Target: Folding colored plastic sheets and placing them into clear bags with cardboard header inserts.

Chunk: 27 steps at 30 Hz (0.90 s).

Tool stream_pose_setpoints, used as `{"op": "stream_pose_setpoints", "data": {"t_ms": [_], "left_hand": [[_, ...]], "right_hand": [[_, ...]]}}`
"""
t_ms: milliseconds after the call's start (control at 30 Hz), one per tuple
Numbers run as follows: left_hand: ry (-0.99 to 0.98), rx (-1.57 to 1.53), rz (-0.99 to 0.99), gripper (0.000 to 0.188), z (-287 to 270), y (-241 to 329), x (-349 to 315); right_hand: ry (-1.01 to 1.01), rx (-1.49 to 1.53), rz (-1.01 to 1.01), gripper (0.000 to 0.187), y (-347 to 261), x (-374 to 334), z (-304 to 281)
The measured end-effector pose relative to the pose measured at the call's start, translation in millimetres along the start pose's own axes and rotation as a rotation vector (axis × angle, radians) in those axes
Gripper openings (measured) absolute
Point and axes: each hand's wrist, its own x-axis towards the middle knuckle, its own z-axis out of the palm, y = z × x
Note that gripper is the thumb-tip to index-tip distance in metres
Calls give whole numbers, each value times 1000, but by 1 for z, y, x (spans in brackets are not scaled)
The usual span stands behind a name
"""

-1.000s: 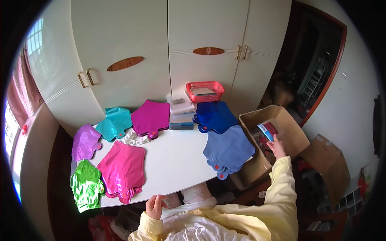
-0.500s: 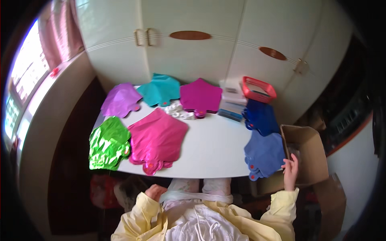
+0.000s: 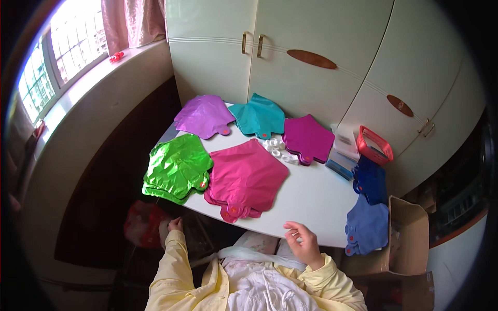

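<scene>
My left hand (image 3: 175, 224) is low beside the table's left front edge, next to a red and clear plastic bag (image 3: 142, 224). Its fingers are curled in, and whatever they hold, if anything, is hidden. Over the front edge of the table hovers my right hand (image 3: 303, 243), with nothing in its loosely bent, parted fingers. Closest to it on the tabletop is a pile of flat pink foil balloons (image 3: 249, 179), tabs toward me. Shiny green foil balloons (image 3: 176, 166) lie to the left of that pile.
Purple (image 3: 205, 116), teal (image 3: 259, 116) and magenta balloons (image 3: 308, 137) line the white table's (image 3: 311, 197) back. White rolls (image 3: 277, 150) lie among them. On the right are a red basket (image 3: 374, 146), dark blue (image 3: 371, 179) and slate-blue balloons (image 3: 367, 223), and a cardboard box (image 3: 410, 238).
My view has turned left. My right hand has left the cardboard box and come across to the table's front. My left hand has reached out left toward the plastic bag.
</scene>
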Motion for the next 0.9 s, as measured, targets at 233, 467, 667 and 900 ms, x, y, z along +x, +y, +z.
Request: {"op": "stream_pose_setpoints", "data": {"t_ms": [233,467,667,900], "left_hand": [[-126,-998,-296,22,-16,-38,20],[-227,-224,-103,20,9,-11,30],[-18,-148,74,20,-1,11,11],[-60,-316,114,16,-5,-4,14]], "right_hand": [[-42,31,-4,27,16,21,16],[-25,-334,-121,22,26,96,-18],[148,-606,-170,24,94,183,-33],[200,-432,-315,20,77,194,18]]}}
